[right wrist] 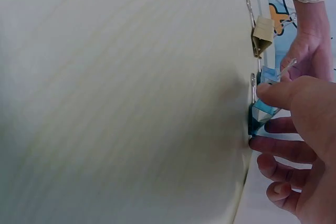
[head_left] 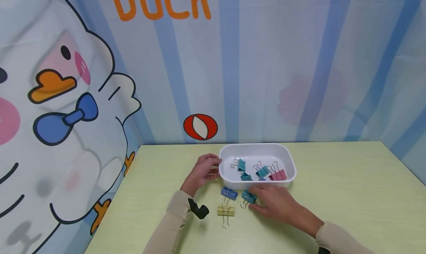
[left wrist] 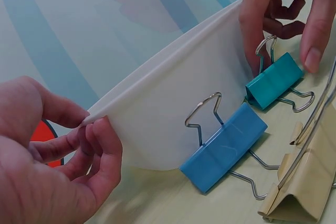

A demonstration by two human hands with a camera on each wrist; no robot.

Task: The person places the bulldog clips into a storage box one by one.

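Head view: a white, glossy, round-cornered tray point(head_left: 256, 152) stands on a pale yellow-green table point(head_left: 349, 195) before a blue-and-white striped cloth backdrop point(head_left: 266, 61). The tray contains teal metal binder clips point(head_left: 262, 171) and a pink metal binder clip point(head_left: 279, 175). In front of it lie a blue metal binder clip point(head_left: 229, 193), a yellow metal binder clip point(head_left: 226, 210) and a loose teal metal binder clip point(head_left: 249, 196). The left hand point(head_left: 203, 169) is at the tray's left end; the right hand point(head_left: 276, 204) obscures part of the front wall. Left wrist view: the left hand's thumb and fingertips are seen pinching the tray rim, a detail unclear from the head. The tray wall blocks sight of the contents. The right thumb and index finger are spread astride the loose teal clip. Right wrist view: the right thumb partly covers that clip, the remaining fingers separated; whether it is gripped cannot be told.
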